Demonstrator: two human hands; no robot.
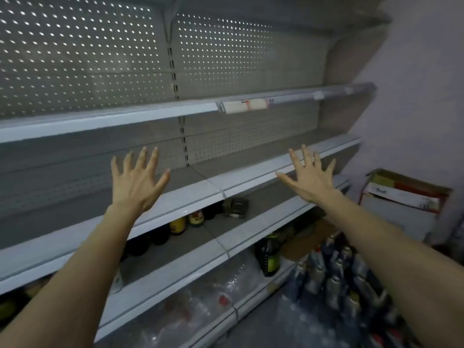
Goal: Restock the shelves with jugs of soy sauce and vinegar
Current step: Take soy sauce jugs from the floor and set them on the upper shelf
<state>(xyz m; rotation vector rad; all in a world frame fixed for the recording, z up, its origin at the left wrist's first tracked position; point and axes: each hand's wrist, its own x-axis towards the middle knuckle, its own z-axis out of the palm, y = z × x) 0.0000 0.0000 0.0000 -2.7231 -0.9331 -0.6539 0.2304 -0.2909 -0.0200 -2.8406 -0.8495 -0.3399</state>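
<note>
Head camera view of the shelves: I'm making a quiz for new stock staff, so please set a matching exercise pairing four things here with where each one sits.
Things:
1. dark plastic jug with a green label
2. open cardboard box with red print
3. white and red paper price tags
4. cluster of dark bottles with silvery tops

Places:
A. front edge of the upper grey metal shelf
B. bottom right, low down
C. lowest level, near the middle
D. far right, by the pale wall

Pairs: 1-C; 2-D; 3-A; 4-B
</note>
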